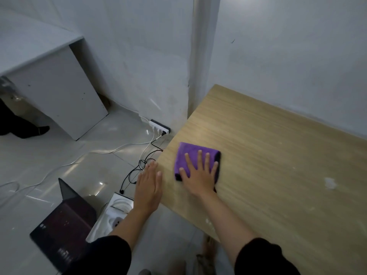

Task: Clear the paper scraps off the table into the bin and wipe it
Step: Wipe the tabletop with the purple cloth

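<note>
A folded purple cloth (pixel 188 153) lies near the left edge of the light wooden table (pixel 278 155). My right hand (pixel 200 173) presses flat on the cloth with straight, spread fingers. Flat and with fingers together, my left hand (pixel 148 185) hovers just beside the table's left edge, holding nothing. A small white paper scrap (pixel 330 183) lies on the table to the right, and faint whitish specks (pixel 208 222) sit near the front edge. No bin is in view.
On the floor left of the table lie a dark open laptop (pixel 65 221), a white box (pixel 117 211), black and white cables (pixel 139 165) and a power strip (pixel 159 127). A white desk (pixel 49 76) stands at back left. Walls close off the table's far side.
</note>
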Tool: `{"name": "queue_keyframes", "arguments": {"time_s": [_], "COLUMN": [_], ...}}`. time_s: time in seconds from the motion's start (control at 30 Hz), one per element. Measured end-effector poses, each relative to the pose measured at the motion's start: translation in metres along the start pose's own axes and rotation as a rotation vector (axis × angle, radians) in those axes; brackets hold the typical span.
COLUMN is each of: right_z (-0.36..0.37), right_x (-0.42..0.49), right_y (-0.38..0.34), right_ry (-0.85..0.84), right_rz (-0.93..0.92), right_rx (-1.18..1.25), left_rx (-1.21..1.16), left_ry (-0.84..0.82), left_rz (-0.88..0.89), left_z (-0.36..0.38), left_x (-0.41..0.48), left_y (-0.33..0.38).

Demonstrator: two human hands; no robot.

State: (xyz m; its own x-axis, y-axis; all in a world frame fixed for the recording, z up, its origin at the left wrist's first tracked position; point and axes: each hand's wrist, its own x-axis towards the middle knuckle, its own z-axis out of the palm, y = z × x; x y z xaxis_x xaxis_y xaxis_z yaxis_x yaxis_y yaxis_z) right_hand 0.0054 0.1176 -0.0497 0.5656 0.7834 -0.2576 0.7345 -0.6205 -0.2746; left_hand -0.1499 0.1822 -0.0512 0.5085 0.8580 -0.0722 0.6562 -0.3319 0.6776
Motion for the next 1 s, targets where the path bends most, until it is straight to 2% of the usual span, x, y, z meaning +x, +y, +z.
{"name": "queue_keyframes", "arguments": {"time_s": [0.13,0.23,0.3,0.4,0.47,0.53,0.6,0.73,0.83,0.9,1.0], "right_z": [0.024,0.03,0.025,-0.001,-0.02,-0.03,-0.024,0.006,0.011,0.005,-0.015], "right_x": [-0.044,-0.074,-0.082,-0.082,-0.078,-0.077,-0.082,-0.128,-0.167,-0.184,-0.19], "right_y": [-0.018,0.012,0.051,0.115,0.147,0.155,0.14,0.111,0.143,0.188,0.261], "right_ry": [0.043,0.101,0.122,0.117,0.033,-0.007,-0.006,0.052,0.086,0.121,0.12], "right_rz": [-0.37,-0.448,-0.376,-0.114,0.051,0.121,0.111,-0.17,-0.274,-0.249,0.019], "right_rx": [-0.101,-0.129,-0.105,-0.122,-0.098,-0.063,-0.016,-0.098,-0.095,-0.108,-0.117], "left_rx": [0.063,0.059,0.073,0.117,0.144,0.161,0.172,0.17,0.162,0.186,0.185], "left_ry": [0.01,0.004,-0.028,-0.066,-0.099,-0.121,-0.152,-0.159,-0.14,-0.153,-0.182], "left_rz": [0.061,0.069,0.069,0.088,0.112,0.135,0.154,0.137,0.106,0.115,0.116], "left_z": [0.006,0.015,0.021,0.029,0.035,0.043,0.054,0.079,0.092,0.096,0.105], "left_x": [-0.014,-0.021,-0.023,-0.027,-0.032,-0.04,-0.049,-0.066,-0.075,-0.079,-0.086], "left_y": [0.008,0.015,0.019,0.031,0.041,0.051,0.061,0.078,0.085,0.089,0.1]}}
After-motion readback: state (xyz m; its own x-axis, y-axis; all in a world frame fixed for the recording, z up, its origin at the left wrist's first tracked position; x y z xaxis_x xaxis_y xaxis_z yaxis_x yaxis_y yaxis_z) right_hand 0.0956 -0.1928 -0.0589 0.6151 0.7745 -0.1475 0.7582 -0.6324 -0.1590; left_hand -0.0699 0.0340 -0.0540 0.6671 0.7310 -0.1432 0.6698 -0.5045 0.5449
